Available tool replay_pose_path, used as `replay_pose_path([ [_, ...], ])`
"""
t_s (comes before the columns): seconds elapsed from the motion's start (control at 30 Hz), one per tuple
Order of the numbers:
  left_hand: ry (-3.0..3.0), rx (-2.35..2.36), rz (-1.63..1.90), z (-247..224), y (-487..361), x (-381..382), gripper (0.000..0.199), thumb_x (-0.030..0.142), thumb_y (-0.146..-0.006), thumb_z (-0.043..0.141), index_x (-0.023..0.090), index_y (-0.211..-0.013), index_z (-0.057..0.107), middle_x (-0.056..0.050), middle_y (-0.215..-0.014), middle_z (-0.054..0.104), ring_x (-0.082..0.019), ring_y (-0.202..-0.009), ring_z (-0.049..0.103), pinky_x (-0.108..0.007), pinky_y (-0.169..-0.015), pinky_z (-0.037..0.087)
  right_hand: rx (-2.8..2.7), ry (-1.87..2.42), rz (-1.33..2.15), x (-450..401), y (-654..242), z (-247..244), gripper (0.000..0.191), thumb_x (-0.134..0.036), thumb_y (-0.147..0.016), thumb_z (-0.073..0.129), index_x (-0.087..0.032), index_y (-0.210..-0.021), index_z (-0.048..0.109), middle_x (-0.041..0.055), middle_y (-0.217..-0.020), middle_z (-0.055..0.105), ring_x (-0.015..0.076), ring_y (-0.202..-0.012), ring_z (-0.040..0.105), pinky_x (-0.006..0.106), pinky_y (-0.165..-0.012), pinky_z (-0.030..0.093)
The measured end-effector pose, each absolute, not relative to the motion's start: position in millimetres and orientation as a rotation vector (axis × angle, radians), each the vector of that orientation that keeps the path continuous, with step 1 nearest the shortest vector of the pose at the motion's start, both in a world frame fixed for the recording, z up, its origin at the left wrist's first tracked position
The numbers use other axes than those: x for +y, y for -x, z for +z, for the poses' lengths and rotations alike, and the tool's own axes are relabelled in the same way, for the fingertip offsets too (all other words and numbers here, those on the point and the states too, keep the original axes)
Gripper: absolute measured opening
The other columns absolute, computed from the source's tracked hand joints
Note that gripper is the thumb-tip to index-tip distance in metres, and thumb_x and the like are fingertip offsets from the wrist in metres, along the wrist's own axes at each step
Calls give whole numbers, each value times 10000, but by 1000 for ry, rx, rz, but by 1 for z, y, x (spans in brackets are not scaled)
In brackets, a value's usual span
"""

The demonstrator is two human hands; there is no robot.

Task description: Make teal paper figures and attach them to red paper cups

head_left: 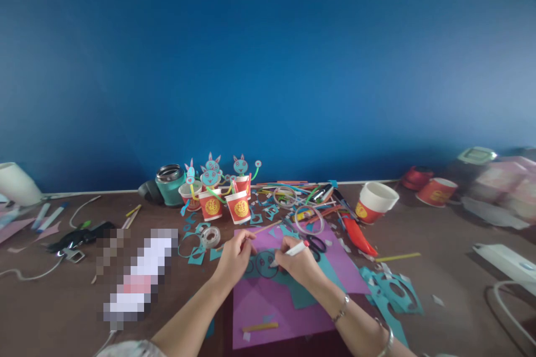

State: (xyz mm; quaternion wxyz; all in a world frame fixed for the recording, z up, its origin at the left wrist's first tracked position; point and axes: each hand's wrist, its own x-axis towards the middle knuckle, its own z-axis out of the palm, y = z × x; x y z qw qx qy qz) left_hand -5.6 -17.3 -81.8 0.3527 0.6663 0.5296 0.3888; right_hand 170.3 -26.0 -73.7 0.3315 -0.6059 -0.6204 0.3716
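My right hand [293, 256] grips a white marker [298, 249] with a red end, its tip against a round face drawn on a piece of teal paper [264, 264]. My left hand [235, 250] is closed at that paper's left edge, fingers curled and holding it; part of the grip is hidden. The teal paper lies on a purple sheet [259, 307]. Another teal sheet [304, 293] sits partly under my right wrist. Just beyond my right hand are black-handled scissors [318, 243]. A tape roll [210, 237] lies beyond my left hand.
Red-and-white paper cups [210, 205] with teal cat-like faces stand near the blue wall [268, 83]. A teal flask [170, 187] stands left of them, stacked cups [377, 201] to the right. Pipe cleaners, pens and teal scraps [393, 293] litter the brown table [452, 318].
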Motion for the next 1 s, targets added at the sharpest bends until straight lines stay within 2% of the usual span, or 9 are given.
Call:
replay_pose_path([
  [0.37,-1730,1375,1005,-79,5,-18,209,276,-816,377,187,-859,560,-8,-643,653,-153,-557,571,-232,-550,405,-1626,1626,949,-25,-169,-72,176,-161,-627,494,-220,-504,383,-77,-374,448,92,-379,398,198,-391,281],
  [1.0,-1721,1378,995,-79,5,-18,203,263,-811,379,186,-860,560,-10,-646,655,-156,-567,581,-233,-553,412,-1629,1634,880,-24,-171,-76,179,-191,-627,489,-223,-498,368,-72,-381,427,100,-402,388,211,-408,270],
])
